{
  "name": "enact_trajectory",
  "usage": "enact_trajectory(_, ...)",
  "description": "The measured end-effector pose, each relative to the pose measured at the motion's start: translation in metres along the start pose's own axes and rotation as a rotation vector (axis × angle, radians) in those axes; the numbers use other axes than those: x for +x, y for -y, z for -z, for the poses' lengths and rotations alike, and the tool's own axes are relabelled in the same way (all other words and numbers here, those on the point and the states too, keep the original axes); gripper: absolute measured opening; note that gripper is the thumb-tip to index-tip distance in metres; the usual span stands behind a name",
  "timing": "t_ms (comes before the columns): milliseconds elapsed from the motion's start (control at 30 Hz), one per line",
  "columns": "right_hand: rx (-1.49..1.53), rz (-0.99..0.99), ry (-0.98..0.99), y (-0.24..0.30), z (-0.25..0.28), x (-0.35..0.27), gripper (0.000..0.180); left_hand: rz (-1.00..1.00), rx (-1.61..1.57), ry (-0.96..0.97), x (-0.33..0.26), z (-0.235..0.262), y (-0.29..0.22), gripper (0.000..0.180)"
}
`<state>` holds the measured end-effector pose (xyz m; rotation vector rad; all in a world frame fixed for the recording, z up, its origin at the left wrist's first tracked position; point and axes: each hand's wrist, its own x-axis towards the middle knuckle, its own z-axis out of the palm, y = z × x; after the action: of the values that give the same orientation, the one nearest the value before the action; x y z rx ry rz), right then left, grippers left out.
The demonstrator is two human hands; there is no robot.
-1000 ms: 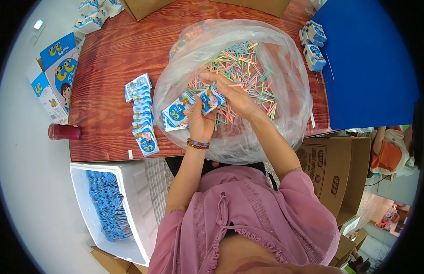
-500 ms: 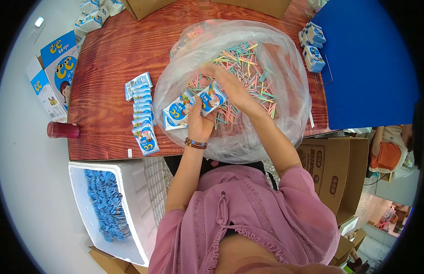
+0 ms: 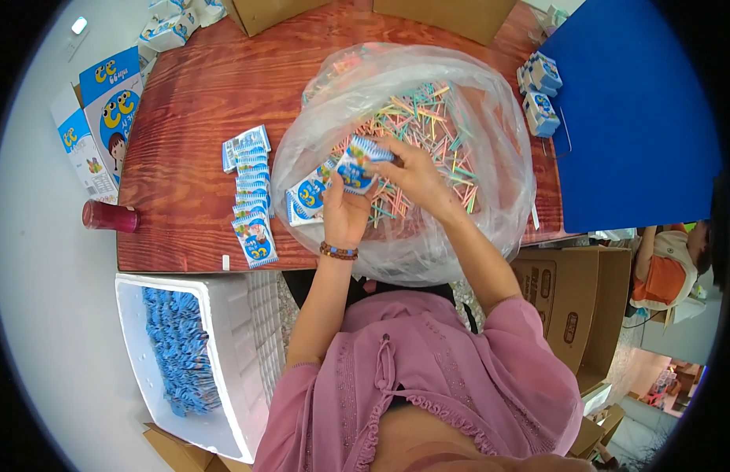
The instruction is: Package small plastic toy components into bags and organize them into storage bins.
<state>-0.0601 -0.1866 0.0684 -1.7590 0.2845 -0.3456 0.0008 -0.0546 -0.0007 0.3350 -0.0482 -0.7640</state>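
A small blue-and-white packet sits between my hands over a big clear plastic bag. My left hand, with beaded bracelets at its wrist, grips its lower left part. The fingers of my right hand are closed on its right edge. Another packet or packets lie just left of my left hand, partly hidden by it; whether it holds these too is unclear. The open plastic bag contains a heap of thin pastel sticks. Left of the bag runs an overlapping column of similar packets.
A red-lidded jar and a printed carton stand at the left. Below is a white foam box full of blue packets. Cardboard boxes stand at the back and a cardboard box lower right, beside a blue panel.
My right hand has come back from over the sticks to the packet's right edge. The packet is now tilted more upright between both hands. The view has shifted slightly.
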Motion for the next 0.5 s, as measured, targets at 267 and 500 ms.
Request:
enact_trajectory(267,-0.319,0.279,-0.151,0.034,0.019,-0.013,0.013,-0.195,0.180,-0.052,-0.006,0.013,-0.004,0.034)
enact_trajectory(500,-1.010,0.410,-0.091,-0.020,0.029,-0.012,0.019,-0.426,0.854,-0.213,-0.011,0.013,-0.012,0.038)
